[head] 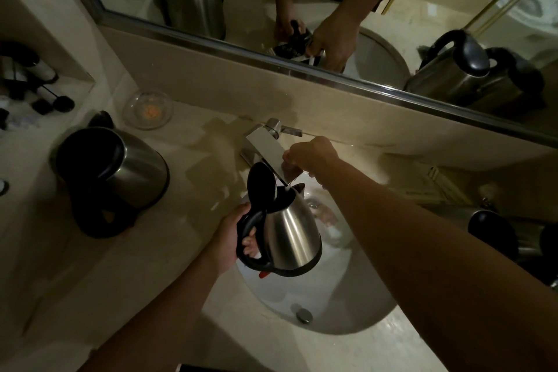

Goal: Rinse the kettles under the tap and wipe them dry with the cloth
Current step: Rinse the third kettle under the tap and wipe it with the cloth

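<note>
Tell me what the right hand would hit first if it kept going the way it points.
The right hand already rests on the tap. Pushed further, it would likely meet the tap's lever first, then the wall under the mirror; depth is unclear.

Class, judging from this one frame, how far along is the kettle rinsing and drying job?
Early stage. Done: nothing shows as finished; no cloth is visible. In hand: the left hand holds a kettle by its handle, lid open, under the tap over the sink, while the right hand is at the tap. Left: wiping this one, plus the kettle on the counter.
</note>
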The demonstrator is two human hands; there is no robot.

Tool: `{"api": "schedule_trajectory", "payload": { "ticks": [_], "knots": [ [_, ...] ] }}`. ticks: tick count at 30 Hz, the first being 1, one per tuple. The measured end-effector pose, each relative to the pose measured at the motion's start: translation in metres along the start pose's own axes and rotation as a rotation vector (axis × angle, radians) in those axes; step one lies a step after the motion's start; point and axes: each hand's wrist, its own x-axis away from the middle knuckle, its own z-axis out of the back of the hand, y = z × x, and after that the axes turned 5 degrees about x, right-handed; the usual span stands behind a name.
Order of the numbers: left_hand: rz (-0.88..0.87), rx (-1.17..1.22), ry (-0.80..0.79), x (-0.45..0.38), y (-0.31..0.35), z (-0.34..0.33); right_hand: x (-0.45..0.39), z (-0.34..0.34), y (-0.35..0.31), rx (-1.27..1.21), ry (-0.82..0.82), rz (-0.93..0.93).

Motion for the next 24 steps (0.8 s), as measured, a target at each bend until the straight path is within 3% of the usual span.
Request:
{"api": "schedule_trajectory", "payload": {
  "ticks": [24],
  "knots": [
    [0.039, -0.003, 0.056, 0.0042, 0.0047, -0.0082, -0.0027, 0.0015, 0.002, -0.031, 0.001, 0.007]
  ]
}}
